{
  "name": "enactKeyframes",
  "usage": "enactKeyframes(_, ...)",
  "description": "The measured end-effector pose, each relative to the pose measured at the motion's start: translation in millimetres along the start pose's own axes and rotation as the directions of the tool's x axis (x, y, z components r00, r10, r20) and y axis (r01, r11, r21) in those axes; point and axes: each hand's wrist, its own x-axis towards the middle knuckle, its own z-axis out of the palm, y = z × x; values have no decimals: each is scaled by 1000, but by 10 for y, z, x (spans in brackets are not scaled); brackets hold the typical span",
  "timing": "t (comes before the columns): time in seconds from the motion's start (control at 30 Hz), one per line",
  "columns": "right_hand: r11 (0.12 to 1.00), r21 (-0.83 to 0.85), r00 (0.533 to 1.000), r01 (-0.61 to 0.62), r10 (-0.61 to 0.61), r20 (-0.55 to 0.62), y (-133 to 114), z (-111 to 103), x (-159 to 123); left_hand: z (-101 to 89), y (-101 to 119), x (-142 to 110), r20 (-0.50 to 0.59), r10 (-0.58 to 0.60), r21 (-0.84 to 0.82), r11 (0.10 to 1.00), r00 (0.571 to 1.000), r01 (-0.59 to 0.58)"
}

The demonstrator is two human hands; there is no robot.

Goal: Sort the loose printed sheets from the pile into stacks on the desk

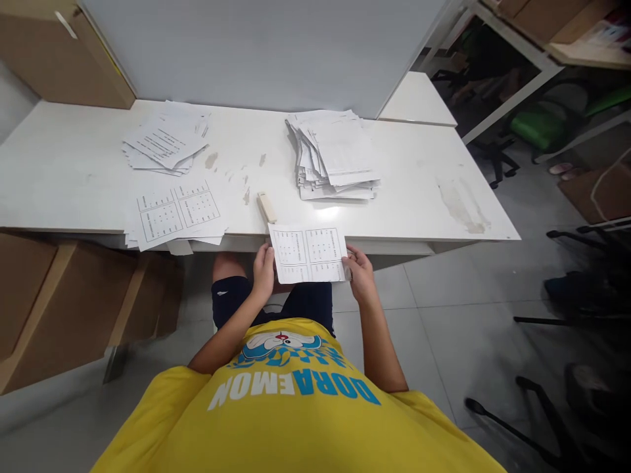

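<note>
White desk (414,190) ahead; gripping a printed sheet (309,255) at the desk's near edge between left hand (263,270) and right hand (361,272); could crease it by pulling unevenly, or bump the pale block (267,207) by pushing far

I see a yellow shirt (276,433) with short sleeves (182,382), its letters (296,389) spelling DORAEMON in blue and white. A blue-and-white cartoon print (283,345) sits at their twelve o'clock; from it, toward ten, navy shorts (233,305) bear a small white logo (223,293).
</note>
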Motion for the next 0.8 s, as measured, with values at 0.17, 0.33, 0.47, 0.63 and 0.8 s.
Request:
enactKeyframes(0.17, 997, -43, 987, -67, 72, 141, -151, -178, 44, 64, 18, 18, 97, -151, -89, 983, 984, 159)
enactKeyframes(0.33, 990, -83, 941, -111, 132, 312, -259, -199, 199, 68, 50, 86, 118, -120, -18, 992, 986, 123)
enactKeyframes(0.47, 993, -103, 945, -52, 82, 315, -358, -184, 346, 38, 51, 176, 73, -108, 80, 992, 992, 102)
enactKeyframes(0.63, 991, -132, 960, -3, 40, 278, -447, -150, 479, -96, 75, 198, 0, -1, 282, 959, 1000, 1)
enactKeyframes(0.8, 989, -148, 958, 5, 37, 283, -453, -153, 570, -168, 332, 313, 249, 513, 648, 542, 821, -535)
